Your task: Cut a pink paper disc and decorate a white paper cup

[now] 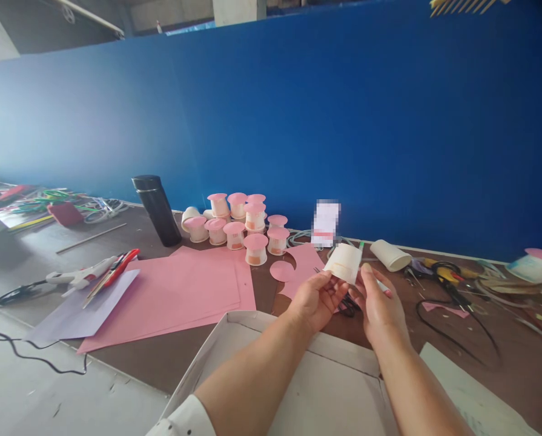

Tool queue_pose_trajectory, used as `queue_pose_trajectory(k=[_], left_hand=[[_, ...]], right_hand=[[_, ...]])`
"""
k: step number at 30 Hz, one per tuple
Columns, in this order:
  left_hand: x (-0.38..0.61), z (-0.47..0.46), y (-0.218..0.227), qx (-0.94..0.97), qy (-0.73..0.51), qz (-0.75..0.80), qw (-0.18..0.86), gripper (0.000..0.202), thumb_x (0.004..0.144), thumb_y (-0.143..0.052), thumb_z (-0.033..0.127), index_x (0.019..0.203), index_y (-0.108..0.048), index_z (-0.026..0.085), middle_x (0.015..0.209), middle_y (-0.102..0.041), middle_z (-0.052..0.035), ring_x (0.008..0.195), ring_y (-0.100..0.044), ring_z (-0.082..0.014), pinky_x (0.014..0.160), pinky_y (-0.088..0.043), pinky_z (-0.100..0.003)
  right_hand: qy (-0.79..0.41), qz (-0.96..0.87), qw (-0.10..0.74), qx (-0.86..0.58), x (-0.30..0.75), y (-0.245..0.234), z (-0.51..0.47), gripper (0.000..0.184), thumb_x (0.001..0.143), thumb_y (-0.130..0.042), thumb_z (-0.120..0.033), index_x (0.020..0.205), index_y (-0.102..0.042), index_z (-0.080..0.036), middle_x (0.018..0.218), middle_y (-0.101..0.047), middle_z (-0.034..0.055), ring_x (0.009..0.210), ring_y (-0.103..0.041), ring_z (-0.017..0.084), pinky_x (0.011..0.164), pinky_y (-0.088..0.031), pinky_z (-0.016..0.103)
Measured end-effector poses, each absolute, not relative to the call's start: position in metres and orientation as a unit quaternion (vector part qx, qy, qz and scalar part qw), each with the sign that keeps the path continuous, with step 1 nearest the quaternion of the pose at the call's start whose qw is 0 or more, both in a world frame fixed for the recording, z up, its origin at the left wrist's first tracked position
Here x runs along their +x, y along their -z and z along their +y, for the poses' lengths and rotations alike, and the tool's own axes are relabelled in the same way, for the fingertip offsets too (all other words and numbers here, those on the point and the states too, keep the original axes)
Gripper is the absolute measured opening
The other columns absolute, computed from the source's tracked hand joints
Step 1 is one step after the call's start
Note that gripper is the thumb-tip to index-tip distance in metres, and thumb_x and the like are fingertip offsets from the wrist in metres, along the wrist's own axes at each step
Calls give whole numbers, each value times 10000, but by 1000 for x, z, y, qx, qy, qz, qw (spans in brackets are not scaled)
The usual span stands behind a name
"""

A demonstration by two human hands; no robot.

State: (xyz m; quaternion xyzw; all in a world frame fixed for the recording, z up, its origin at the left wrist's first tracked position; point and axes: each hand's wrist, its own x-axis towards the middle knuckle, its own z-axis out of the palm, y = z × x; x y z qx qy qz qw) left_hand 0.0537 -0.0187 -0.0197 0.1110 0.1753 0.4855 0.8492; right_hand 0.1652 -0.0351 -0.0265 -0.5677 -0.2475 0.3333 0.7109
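Right in the grip: one paper cup (344, 261).
Edge's pinched by the left hand (315, 303); any hold by the right hand (384, 307) can't be made out. Left of the grip, roughly ten pink-topped cups (255, 251) are bunched, some half hidden.

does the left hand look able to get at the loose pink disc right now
Probably yes: the loose pink disc lies near the left hand, with mainly a cut pink sheet between. That hand holds a white paper cup, so it may need freeing first.
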Motion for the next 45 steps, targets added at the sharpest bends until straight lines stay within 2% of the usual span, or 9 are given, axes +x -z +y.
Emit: queue_pose_trajectory(k=[5, 12, 16, 22, 25, 30, 37, 45], left_hand=[[54, -20, 21, 134, -456, 180, 861, 130, 842, -570, 157, 809, -632, 48, 709, -602, -75, 671, -642, -132, 746, -548, -223], [59, -27, 22, 193, -458, 170, 851, 101, 791, -669, 162, 810, -653, 64, 741, -641, -79, 709, -637, -125, 815, -517, -238], [58, -27, 23, 209, -451, 195, 846, 100, 786, -675, 159, 764, -640, 68, 730, -641, -82, 658, -622, -105, 740, -512, -208], [57, -20, 24, 169, -502, 217, 820, 48, 814, -600, 99, 800, -639, 74, 746, -635, -77, 686, -613, -97, 735, -522, -190], [56, -18, 26, 163, -510, 210, 818, 43, 811, -595, 92, 793, -632, 84, 735, -627, -69, 686, -607, -96, 729, -524, -189], [56, -16, 29, 165, -509, 212, 818, 19, 779, -635, 94, 796, -626, 93, 743, -622, -58, 697, -608, -91, 714, -511, -178], [58, -17, 29, 164, -511, 217, 815, 36, 777, -625, 97, 809, -640, 91, 732, -628, -51, 685, -603, -90, 729, -510, -190], [58, -16, 31, 177, -514, 213, 812, 27, 759, -640, 104, 784, -640, 93, 722, -623, -46, 684, -603, -89, 732, -499, -188]], right_hand=[[-404, -237, 713, -522, 161, 25, -35, 624, 624, -788, -493, 1129, -580, -192, 920, -709, 63, 776, -698, 198, 633, -580, 290], [-364, -277, 713, -532, 161, 32, -31, 611, 664, -749, -532, 1120, -584, -161, 857, -710, 76, 695, -686, 211, 551, -546, 292], [-355, -271, 704, -552, 164, 34, -30, 613, 651, -761, -513, 1130, -598, -167, 827, -704, 66, 641, -664, 194, 522, -522, 279], [-172, -345, 693, -609, 170, 20, -40, 521, 791, -626, -518, 1195, -596, -190, 974, -707, 85, 789, -671, 183, 675, -542, 305], [-118, -424, 632, -637, 164, 12, -49, 427, 853, -546, -516, 1124, -662, -208, 894, -718, 81, 733, -664, 192, 666, -533, 334], [49, -564, 597, -569, 154, 9, -55, 312, 887, -526, -421, 1019, -706, -202, 993, -708, 92, 882, -656, 212, 802, -512, 352], [-3, -533, 604, -593, 156, 19, -51, 224, 853, -575, -383, 916, -656, -184, 779, -692, 52, 730, -653, 190, 726, -515, 334], [18, -539, 596, -594, 157, 23, -49, 178, 838, -584, -352, 876, -638, -187, 839, -702, 71, 789, -660, 205, 718, -515, 330]])
